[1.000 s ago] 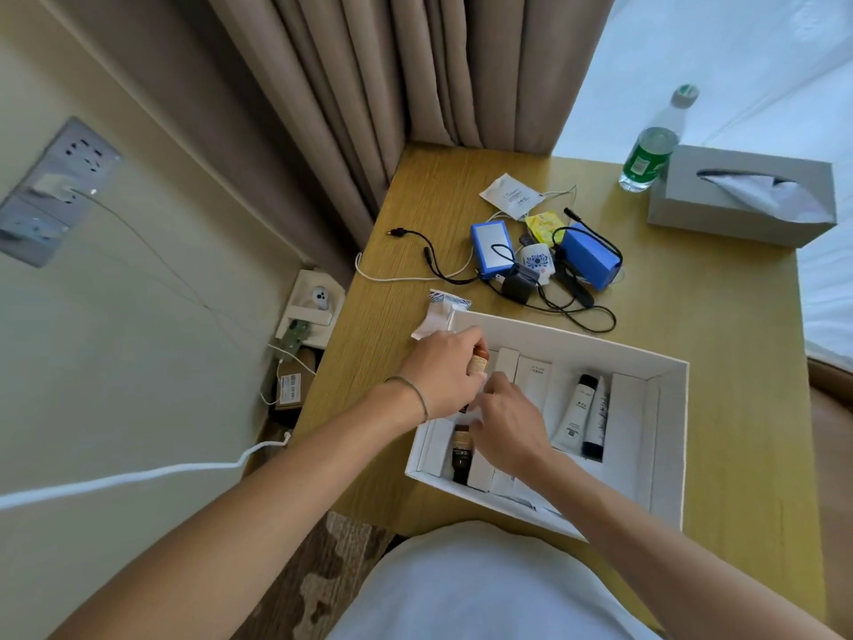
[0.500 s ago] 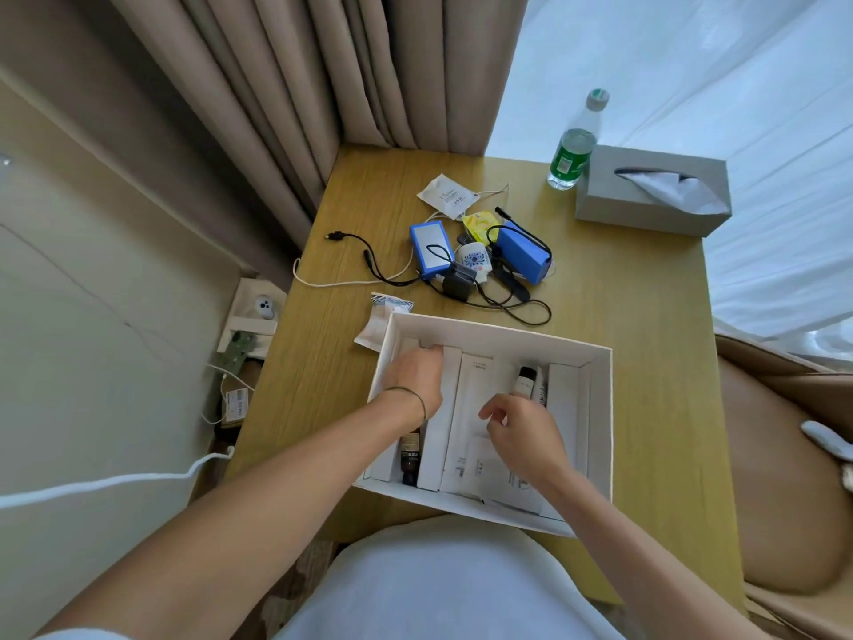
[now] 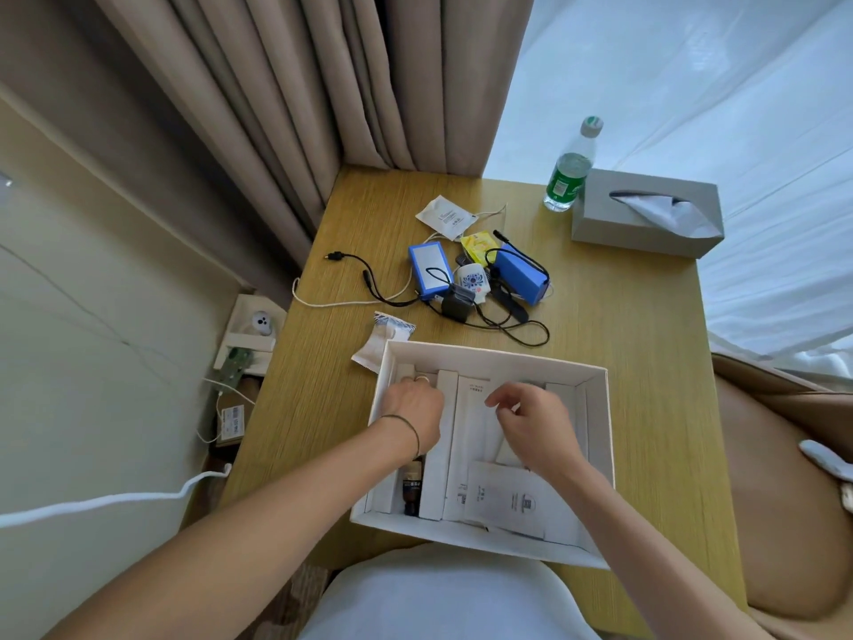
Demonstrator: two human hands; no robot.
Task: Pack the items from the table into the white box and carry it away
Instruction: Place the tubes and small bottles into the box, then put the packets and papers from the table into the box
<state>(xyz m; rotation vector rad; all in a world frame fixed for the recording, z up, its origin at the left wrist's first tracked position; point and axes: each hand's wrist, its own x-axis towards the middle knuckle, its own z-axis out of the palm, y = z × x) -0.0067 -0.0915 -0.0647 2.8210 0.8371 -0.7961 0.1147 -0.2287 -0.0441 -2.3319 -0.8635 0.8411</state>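
Note:
The white box [image 3: 601, 455] lies open on the wooden table [image 3: 637, 362] in front of me, holding flat white packets [image 3: 507, 498] and a dark bottle [image 3: 412, 494] in its left slot. My left hand [image 3: 413, 415] is curled down over a small round-capped bottle [image 3: 421, 379] at the box's far left. My right hand [image 3: 535, 427] hovers over the middle of the box with its fingers apart and nothing in them. Beyond the box lie a blue power bank [image 3: 429, 265], a blue battery pack [image 3: 519, 277], a black charger [image 3: 457, 304], a patterned white cup [image 3: 473, 279], a yellow packet [image 3: 480, 244] and white sachets [image 3: 445, 218].
A green-labelled water bottle [image 3: 567, 177] and a grey tissue box [image 3: 646, 219] stand at the table's far right. Black and white cables [image 3: 369, 288] trail left of the gadgets. A sachet [image 3: 383, 339] lies against the box's far left corner. Curtains hang behind; a brown chair [image 3: 784, 478] is on the right.
My left hand has pushed the small bottle down and farther into the box's left slot. My right hand has lifted off the packets and spread its fingers. The view has swung right.

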